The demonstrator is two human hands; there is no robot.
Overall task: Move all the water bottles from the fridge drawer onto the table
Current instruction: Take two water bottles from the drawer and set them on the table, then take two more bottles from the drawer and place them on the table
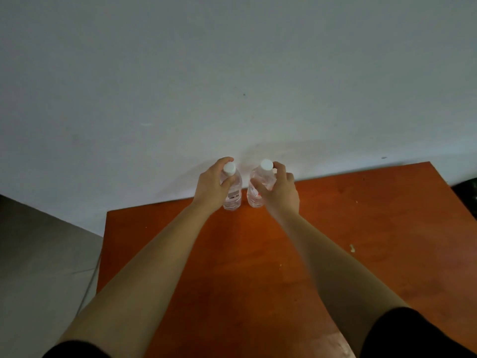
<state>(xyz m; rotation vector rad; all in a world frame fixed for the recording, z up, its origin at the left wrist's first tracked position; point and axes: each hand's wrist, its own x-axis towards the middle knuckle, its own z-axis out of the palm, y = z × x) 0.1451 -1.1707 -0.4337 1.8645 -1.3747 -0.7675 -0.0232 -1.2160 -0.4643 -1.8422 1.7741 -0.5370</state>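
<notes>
Head view: orange table point(335, 228) against grey wall point(232, 73); left hand point(210, 186), right hand point(280, 192) each clasp upright bottle.

head view – looks down, forward | table point(335, 228) near, wall point(232, 73) behind

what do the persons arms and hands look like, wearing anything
Both forearms are bare, with short black sleeves showing only at the bottom edge of the view. The left hand and right hand are bare too: no gloves, and no watch, rings or bracelets visible.
</notes>
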